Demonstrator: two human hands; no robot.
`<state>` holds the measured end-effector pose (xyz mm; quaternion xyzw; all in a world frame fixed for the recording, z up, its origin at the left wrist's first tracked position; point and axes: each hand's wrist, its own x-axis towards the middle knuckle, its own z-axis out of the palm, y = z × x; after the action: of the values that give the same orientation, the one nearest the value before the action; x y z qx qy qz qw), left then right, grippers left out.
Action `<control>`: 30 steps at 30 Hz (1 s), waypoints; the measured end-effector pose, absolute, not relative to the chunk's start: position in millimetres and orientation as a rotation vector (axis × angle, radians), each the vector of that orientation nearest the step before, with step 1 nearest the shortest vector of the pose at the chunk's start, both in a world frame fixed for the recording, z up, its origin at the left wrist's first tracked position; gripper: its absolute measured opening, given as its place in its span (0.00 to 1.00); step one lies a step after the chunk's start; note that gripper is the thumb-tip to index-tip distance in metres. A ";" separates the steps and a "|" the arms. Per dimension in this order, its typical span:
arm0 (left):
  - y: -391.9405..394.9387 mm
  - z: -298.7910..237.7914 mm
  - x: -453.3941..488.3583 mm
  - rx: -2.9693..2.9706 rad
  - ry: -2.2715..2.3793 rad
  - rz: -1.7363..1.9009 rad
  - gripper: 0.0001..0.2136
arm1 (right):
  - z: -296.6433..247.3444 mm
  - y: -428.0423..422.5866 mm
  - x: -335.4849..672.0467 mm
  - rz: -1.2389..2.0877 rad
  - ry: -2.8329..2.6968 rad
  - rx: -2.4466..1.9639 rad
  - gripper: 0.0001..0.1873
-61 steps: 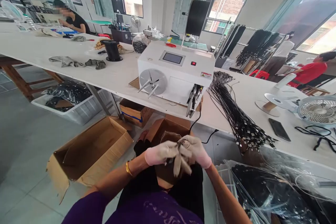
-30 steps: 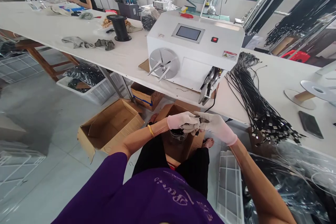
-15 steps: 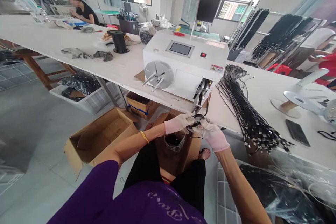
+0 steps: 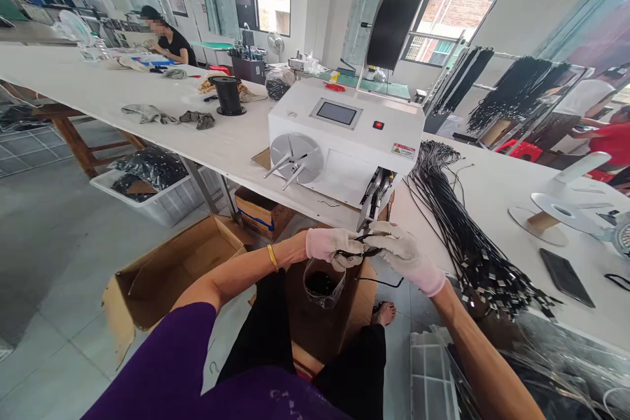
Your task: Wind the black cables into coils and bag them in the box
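Both my hands wear pale gloves and meet just below the binding head (image 4: 375,200) of a white winding machine (image 4: 344,144). My left hand (image 4: 332,246) is closed on a small coil of black cable (image 4: 361,251). My right hand (image 4: 406,256) pinches the same coil from the right side. A loose cable end hangs under my right hand. Beneath my hands a clear plastic bag (image 4: 322,285) with black coils sits in a cardboard box (image 4: 339,321) on my lap.
A long bundle of black cables (image 4: 457,230) lies on the white table (image 4: 147,125) right of the machine, beside a phone (image 4: 566,277) and a spool stand (image 4: 551,210). An open cardboard box (image 4: 167,275) is on the floor at left. Another person (image 4: 167,42) sits far left.
My hands have risen from my lap to the machine's binding head with the coil. The camera view has tilted up and shifted about.
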<state>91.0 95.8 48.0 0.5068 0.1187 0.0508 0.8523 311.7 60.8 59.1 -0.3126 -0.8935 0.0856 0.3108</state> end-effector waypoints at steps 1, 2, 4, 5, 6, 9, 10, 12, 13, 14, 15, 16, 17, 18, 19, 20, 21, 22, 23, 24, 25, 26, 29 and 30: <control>99.9 49.7 90.5 1.090 0.256 0.091 0.20 | 62.5 62.0 313.4 0.183 -2.415 -0.812 0.15; 104.0 50.7 90.0 1.121 0.266 0.085 0.20 | 65.3 62.3 314.1 0.163 -2.453 -0.815 0.17; 111.9 50.7 89.2 1.206 0.287 0.081 0.19 | 68.8 61.1 314.0 0.193 -2.490 -0.841 0.17; 115.4 49.7 89.3 1.260 0.306 0.087 0.18 | 69.4 60.2 313.6 0.234 -2.485 -0.869 0.16; 118.5 48.1 89.8 1.318 0.337 0.110 0.17 | 69.0 59.4 313.4 0.283 -2.460 -0.908 0.14; 125.5 42.5 94.9 1.475 0.453 0.323 0.14 | 63.6 60.0 313.5 0.434 -2.243 -1.046 0.10; 127.7 40.9 97.7 1.502 0.484 0.431 0.13 | 60.9 61.8 313.7 0.491 -2.137 -1.097 0.09; 133.2 38.6 104.3 1.528 0.523 0.640 0.11 | 54.9 68.7 314.0 0.618 -1.916 -1.196 0.10; 137.2 38.0 108.0 1.540 0.537 0.724 0.10 | 52.0 73.9 314.2 0.678 -1.803 -1.238 0.11; 142.3 37.7 111.9 1.559 0.548 0.786 0.09 | 49.1 80.4 314.5 0.732 -1.689 -1.267 0.12; 148.5 37.5 116.1 1.586 0.555 0.824 0.09 | 46.4 88.0 314.9 0.778 -1.577 -1.281 0.13; 155.7 37.3 120.5 1.617 0.560 0.842 0.09 | 43.7 96.5 315.4 0.816 -1.474 -1.282 0.14; 163.9 37.0 125.1 1.652 0.569 0.851 0.08 | 41.2 105.6 316.1 0.840 -1.384 -1.278 0.15; 172.7 36.3 130.1 1.700 0.588 0.866 0.08 | 38.6 114.9 316.9 0.850 -1.308 -1.277 0.15; 181.8 35.2 135.3 1.755 0.616 0.889 0.07 | 36.0 124.1 317.9 0.850 -1.250 -1.281 0.16; 191.0 33.3 140.6 1.805 0.646 0.916 0.07 | 33.3 132.9 318.8 0.840 -1.204 -1.287 0.16; 200.0 30.7 145.9 1.855 0.675 0.950 0.06 | 30.5 141.0 319.7 0.828 -1.166 -1.291 0.15; 208.5 27.3 150.8 1.912 0.697 0.986 0.05 | 27.5 148.4 320.4 0.816 -1.134 -1.290 0.15; 216.4 23.2 155.2 1.968 0.708 1.015 0.05 | 24.4 154.9 320.9 0.807 -1.110 -1.284 0.15; 223.4 18.7 158.9 2.017 0.710 1.035 0.05 | 21.3 160.5 321.0 0.797 -1.089 -1.275 0.14; 229.5 14.0 161.9 2.062 0.707 1.043 0.07 | 18.1 165.3 320.9 0.785 -1.072 -1.267 0.14; 234.7 9.5 163.9 2.112 0.704 1.041 0.08 | 14.8 169.4 320.4 0.768 -1.054 -1.263 0.14; 245.0 -0.8 166.3 2.214 0.722 0.984 0.11 | 4.6 178.6 318.6 0.694 -1.009 -1.259 0.13; 247.0 -2.9 166.3 2.243 0.734 0.967 0.12 | 1.1 180.9 318.1 0.668 -0.999 -1.253 0.12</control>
<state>166.3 247.0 -2.9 0.8413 0.2752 0.3628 0.2913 318.1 180.9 1.1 -0.5508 -0.4391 0.2937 0.6462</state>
